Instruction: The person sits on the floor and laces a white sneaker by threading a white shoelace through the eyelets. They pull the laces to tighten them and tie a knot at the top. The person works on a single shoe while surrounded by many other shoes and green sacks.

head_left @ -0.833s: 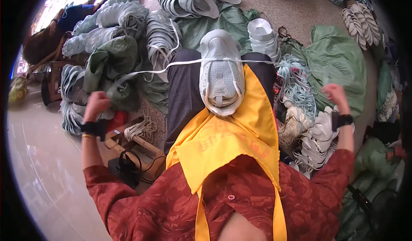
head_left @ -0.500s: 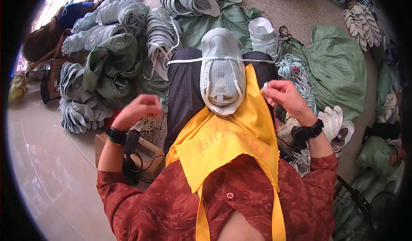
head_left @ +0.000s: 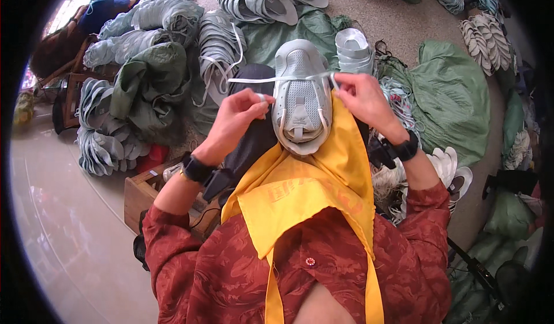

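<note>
The grey shoe upper [head_left: 299, 93] is the reference for all positions below; it rests across the lap, sole side down or not cannot be confirmed, partly over the yellow apron [head_left: 306, 188]. Its long axis runs away from the person's torso, nearly straight ahead, with a rounded far end and a tabbed near end. The white lace [head_left: 251, 81] crosses the upper's mid-length approximately at right angles to this axis, its left part extending past the upper's left edge over the dark trouser leg [head_left: 252, 130]. The right hand [head_left: 367, 96] is positioned at the upper's right edge, thumb and forefinger brought together on the lace. The left hand [head_left: 238, 111] is positioned at the upper's left edge, fingers curled and narrow; whether anything is gripped, or the fingertips contact the upper, cannot be told. The controlling relation is as follows: the upper lies between the two hands, slightly ahead of the wrists; the right hand is nearer the lace, and the left sits on the torso side of it. Stacked grey uppers [head_left: 215, 47] stand beyond the upper, to its left; a green sack [head_left: 453, 96] lies to its right.
</note>
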